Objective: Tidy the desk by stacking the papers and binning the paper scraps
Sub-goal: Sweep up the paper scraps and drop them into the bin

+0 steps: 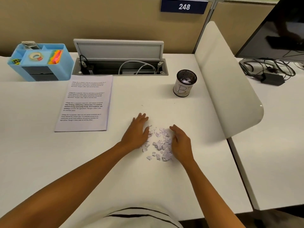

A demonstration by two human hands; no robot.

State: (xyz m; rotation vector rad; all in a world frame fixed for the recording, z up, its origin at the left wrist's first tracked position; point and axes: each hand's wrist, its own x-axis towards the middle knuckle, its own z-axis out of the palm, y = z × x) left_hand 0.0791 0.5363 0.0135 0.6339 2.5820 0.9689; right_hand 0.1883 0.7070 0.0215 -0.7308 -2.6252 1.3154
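On the white desk (49, 162), a heap of paper scraps (159, 142) sits between the person's two hands. The left hand (137, 131) lies flat with fingers straight, its edge touching the heap's left side; the right hand (181, 142) is cupped loosely against the heap's right side, gripping nothing. Beyond the heap and to its right stands the mesh bin (185, 83), with scraps inside. The stacked papers (85, 102) lie left of the heap, well apart.

Bare desk (148, 99) between scraps (158, 143) and bin (185, 83); divider (227, 83) walls right side, seemingly close
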